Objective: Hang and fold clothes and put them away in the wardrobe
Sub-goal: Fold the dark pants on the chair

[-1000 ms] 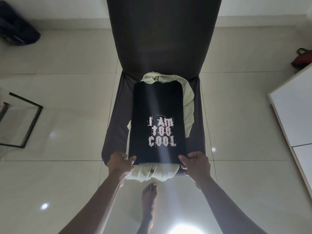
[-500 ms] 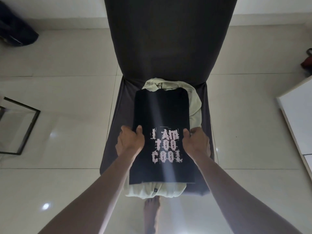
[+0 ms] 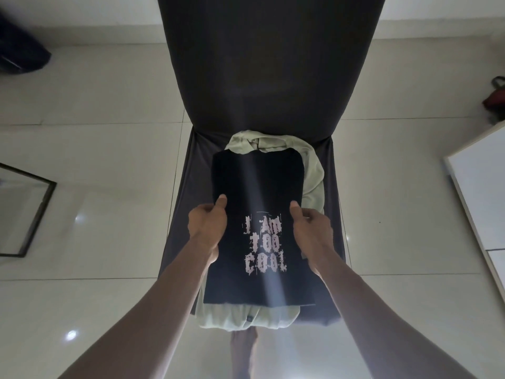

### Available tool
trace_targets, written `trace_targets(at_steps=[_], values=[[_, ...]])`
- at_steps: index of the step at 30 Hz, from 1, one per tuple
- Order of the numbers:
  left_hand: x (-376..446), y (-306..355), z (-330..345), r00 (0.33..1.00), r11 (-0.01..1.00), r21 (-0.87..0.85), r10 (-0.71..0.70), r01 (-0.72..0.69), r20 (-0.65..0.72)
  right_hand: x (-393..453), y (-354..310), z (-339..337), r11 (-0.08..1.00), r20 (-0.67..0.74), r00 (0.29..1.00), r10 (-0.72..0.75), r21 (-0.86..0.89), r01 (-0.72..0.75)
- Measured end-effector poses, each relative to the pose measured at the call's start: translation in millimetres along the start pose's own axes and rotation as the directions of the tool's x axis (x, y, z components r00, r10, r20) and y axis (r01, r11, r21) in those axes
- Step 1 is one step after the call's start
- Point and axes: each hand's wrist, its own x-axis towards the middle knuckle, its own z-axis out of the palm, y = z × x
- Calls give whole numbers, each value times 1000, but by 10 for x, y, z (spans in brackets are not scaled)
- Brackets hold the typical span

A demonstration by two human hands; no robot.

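A folded black T-shirt (image 3: 257,181) with pale "I AM TOO COOL" lettering lies on a pale green garment (image 3: 314,173) on the seat of a dark covered chair (image 3: 267,64). My left hand (image 3: 207,228) grips the shirt's left edge at mid length, thumb on top. My right hand (image 3: 311,231) grips the right edge the same way, thumb on the fabric and fingers under it. The green garment sticks out behind, to the right and at the front under the shirt.
Glossy pale floor tiles surround the chair. A black-framed glass panel (image 3: 30,212) lies at the left, a white board or door (image 3: 481,192) at the right, a dark bag (image 3: 19,56) far left, a red bag (image 3: 496,97) far right. My bare foot (image 3: 243,351) is below the seat.
Both hands slid from the shirt's near corners up to its middle edges and took hold there. The view moved closer to the chair.
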Motion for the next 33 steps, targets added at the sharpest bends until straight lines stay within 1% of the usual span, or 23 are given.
trace_targets(at_steps=[1,3,6,7,8,9,11,13,17,19,22,25,27,30,33], values=[[1,14,0,999,999,37,34,-36,39,4,5,21,1000,13,1000,-27,-8,27],[-64,53,2,980,975,133,163,-177,114,-19,13,71,994,13,994,-111,6,111],[-136,48,-17,910,861,298,373,-412,181,-71,51,155,972,-25,973,-231,41,232],[-131,24,-33,884,832,301,422,-465,200,-67,71,189,966,-33,967,-254,39,256],[-132,1,-47,863,826,258,456,-501,217,-68,90,211,959,-40,960,-278,42,280],[-116,-28,-48,852,837,186,474,-514,221,-53,109,233,953,-45,954,-296,47,298],[-85,-85,-15,852,866,38,481,-498,206,-21,139,263,943,-31,945,-326,66,327],[-98,-84,41,856,876,-57,480,-479,193,-33,97,279,936,-23,941,-339,90,340],[-231,2,101,844,870,-101,492,-482,215,-199,-93,209,917,-37,938,-343,202,344],[-389,95,98,840,871,-108,491,-480,229,-327,-198,86,917,-46,943,-329,222,331],[-762,311,85,834,871,-127,491,-474,254,-570,-333,-212,912,-92,934,-344,203,356],[-1268,542,109,828,872,-92,486,-481,278,-926,-440,-720,906,-124,929,-348,211,368],[-1734,679,185,811,868,-76,486,-490,325,-1229,-478,-1207,899,-172,925,-338,233,372],[-2651,865,430,766,851,-75,502,-519,402,-1765,-449,-2145,883,-263,917,-300,288,371],[-3718,959,735,688,803,-130,571,-581,448,-2285,-313,-3044,874,-348,901,-258,314,371]])
